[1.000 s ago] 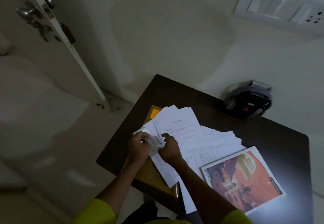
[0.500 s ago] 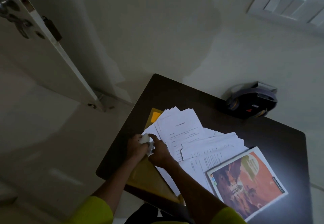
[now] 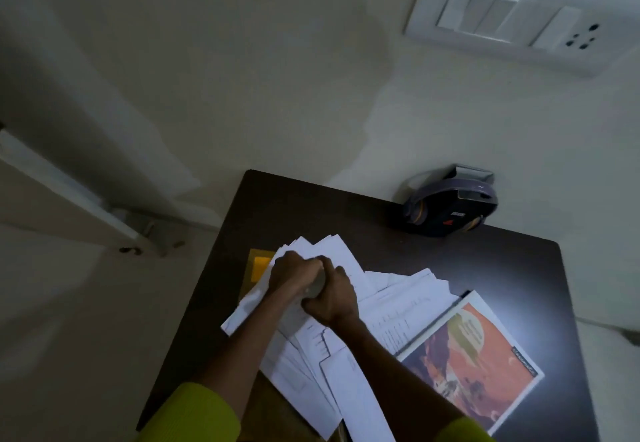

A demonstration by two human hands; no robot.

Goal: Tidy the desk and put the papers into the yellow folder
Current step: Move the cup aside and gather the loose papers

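Both hands, left hand (image 3: 294, 273) & right hand (image 3: 334, 298), had fingers curled shut on one crumpled paper wad (image 3: 317, 284), prob. to bin it, over fanned papers (image 3: 398, 298) hiding the yellow folder (image 3: 258, 266) near table's (image 3: 485, 261) left edge.

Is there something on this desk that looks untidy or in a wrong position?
Yes. The white papers lie fanned out at different angles, not in a neat stack, and they cover most of the yellow folder. Some sheets stick out over the near edge of the desk.
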